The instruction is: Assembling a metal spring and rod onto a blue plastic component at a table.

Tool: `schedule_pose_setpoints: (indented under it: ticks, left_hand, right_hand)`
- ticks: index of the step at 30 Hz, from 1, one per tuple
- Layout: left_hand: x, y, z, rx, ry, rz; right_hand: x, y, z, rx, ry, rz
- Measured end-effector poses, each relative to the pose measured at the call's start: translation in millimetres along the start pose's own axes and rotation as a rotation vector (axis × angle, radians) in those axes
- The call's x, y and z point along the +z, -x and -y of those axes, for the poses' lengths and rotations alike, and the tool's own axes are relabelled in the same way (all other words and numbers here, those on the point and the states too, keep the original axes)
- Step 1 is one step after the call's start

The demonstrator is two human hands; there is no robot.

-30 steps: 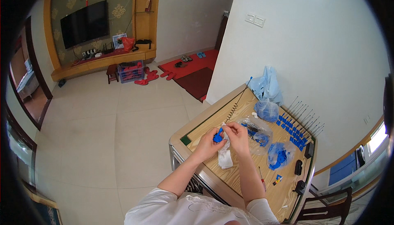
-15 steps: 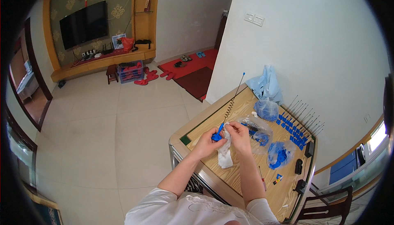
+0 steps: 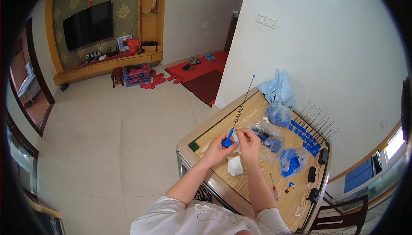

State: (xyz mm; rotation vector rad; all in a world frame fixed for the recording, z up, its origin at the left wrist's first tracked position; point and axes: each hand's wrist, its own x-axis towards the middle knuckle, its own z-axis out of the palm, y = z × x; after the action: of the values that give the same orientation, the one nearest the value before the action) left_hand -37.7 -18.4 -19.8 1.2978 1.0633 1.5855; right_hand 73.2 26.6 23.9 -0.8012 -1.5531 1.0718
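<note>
Blue plastic base [image 3: 226, 142] of a thin metal rod antenna [image 3: 240, 106] pinched in left hand [image 3: 218, 148], centre frame, rod slanting up-right over the wooden table [image 3: 249, 179]. Right hand [image 3: 249, 140] fingers closed on the base's right side. Clear bag of blue parts [image 3: 268, 138] just right; white tissue [image 3: 235, 165] below the hands.

Big beige tiled floor [image 3: 107, 140], white wall [image 3: 326, 42], wall-mounted TV [image 3: 89, 24] over a wooden console [image 3: 107, 65], red mats [image 3: 201, 70] by the doorway.
</note>
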Motion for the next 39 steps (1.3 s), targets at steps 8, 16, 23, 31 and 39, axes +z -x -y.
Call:
schedule_pose_setpoints:
  ticks: [8,16,23,31,39]
  left_hand:
    - [13.7,4.7,-15.5,0.274,-0.535,-0.219]
    - [16.6,6.0,-13.0,0.377,-0.691,-0.211]
    - [1.9,5.2,-10.0,0.113,-0.188,0.064]
    - [-5.4,1.2,-8.6,-0.105,0.191,0.198]
    - [-8.7,3.3,-9.7,-0.088,0.079,0.12]
  right_hand:
    - [-2.4,-1.1,-17.7,-0.077,-0.23,0.039]
    - [-13.8,-4.2,-17.8,0.146,-0.238,0.159]
    - [-29.2,-9.8,-13.2,0.204,-0.216,0.33]
    - [-28.0,-13.4,-15.3,0.169,-0.137,0.294]
    - [-13.7,-12.5,-1.7,0.136,-0.112,0.196]
